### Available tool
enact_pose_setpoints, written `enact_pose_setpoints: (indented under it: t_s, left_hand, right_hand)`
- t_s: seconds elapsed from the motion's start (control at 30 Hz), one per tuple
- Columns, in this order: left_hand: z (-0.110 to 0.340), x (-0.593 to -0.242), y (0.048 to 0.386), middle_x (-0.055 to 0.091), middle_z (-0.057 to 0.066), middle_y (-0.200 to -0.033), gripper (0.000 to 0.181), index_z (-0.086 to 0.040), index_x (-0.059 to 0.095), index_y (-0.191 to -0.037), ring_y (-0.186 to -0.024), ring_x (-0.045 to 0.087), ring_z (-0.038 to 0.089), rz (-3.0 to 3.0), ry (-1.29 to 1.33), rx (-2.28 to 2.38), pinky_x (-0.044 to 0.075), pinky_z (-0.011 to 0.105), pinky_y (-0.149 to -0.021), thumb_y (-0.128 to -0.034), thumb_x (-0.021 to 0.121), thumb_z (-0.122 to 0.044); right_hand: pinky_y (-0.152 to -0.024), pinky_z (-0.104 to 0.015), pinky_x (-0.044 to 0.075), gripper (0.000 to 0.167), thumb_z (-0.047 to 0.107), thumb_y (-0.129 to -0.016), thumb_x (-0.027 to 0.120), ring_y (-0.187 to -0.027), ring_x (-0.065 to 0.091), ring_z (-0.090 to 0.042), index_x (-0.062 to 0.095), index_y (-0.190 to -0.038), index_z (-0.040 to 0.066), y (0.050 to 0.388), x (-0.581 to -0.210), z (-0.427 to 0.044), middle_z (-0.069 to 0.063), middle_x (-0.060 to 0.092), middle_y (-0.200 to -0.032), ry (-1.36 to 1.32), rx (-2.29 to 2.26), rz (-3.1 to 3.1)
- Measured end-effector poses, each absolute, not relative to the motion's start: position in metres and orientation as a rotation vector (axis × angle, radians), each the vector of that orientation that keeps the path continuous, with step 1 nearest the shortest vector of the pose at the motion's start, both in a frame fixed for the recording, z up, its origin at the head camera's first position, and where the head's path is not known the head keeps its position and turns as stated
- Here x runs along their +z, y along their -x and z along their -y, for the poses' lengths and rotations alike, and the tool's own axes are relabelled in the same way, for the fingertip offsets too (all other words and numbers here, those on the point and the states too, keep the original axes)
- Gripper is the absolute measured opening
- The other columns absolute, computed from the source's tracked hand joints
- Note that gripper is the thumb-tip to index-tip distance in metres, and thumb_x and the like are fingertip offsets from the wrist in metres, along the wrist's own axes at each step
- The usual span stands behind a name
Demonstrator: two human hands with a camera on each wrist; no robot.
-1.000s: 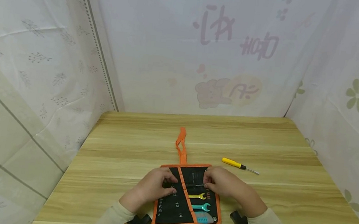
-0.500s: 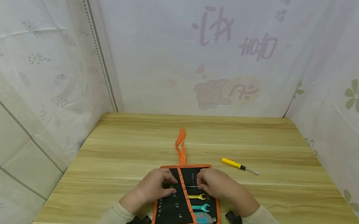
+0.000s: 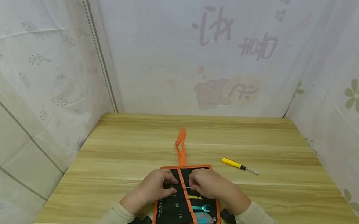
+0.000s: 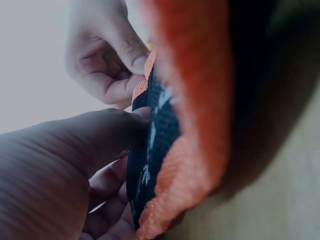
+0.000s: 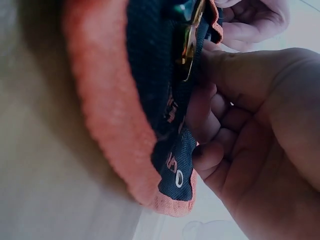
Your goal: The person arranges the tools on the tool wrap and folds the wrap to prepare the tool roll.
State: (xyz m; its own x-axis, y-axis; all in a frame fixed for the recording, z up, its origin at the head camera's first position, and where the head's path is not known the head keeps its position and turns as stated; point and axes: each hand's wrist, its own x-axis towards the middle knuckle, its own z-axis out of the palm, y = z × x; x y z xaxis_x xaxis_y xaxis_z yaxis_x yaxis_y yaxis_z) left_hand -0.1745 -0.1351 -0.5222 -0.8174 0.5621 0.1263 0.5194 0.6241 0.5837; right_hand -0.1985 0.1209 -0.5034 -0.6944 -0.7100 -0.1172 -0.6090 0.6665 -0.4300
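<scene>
A black tool pouch (image 3: 168,214) with orange edging lies spread out on the table. On its numbered left half rests my left hand (image 3: 152,188), thumb and fingers apart, pressing the fabric; the left wrist view shows the thumb (image 4: 100,130) against the pouch. Over the upper right half, my right hand (image 3: 208,183) pinches a thin metal shaft (image 3: 189,187) whose tip meets the orange pocket edge. The rest of that tool is hidden by the fingers. Just below it, a yellow wrench (image 3: 193,197) sits in its pocket, partly covered by the hand.
A teal wrench (image 3: 201,207) and a grey-and-teal tool (image 3: 204,218) sit lower in the pouch. Beyond the right hand lies a yellow-handled screwdriver (image 3: 235,164). An orange strap (image 3: 181,145) stretches away from the pouch across the wooden table (image 3: 130,136).
My right hand has slid left along the pouch with the thin metal shaft, and less of the shaft shows. It now covers part of the yellow wrench. The left hand stays put.
</scene>
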Motion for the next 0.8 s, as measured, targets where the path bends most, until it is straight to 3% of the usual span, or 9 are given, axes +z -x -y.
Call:
enact_pose_setpoints:
  t_s: [0.8]
  left_hand:
    - [0.1349,-0.5250,0.1754,0.066,-0.014,-0.099,0.017,-0.019,0.080,-0.105,-0.085,0.061,0.000,-2.759,-0.907,0.964,0.055,0.025,-0.076,-0.0902,0.087,-0.022]
  right_hand:
    - [-0.065,-0.025,0.046,0.023,0.021,-0.102,0.072,-0.069,0.050,-0.004,0.062,-0.082,0.026,0.2001,-0.5102,-0.1155,0.016,0.053,-0.081,1.122,-0.535,-2.600]
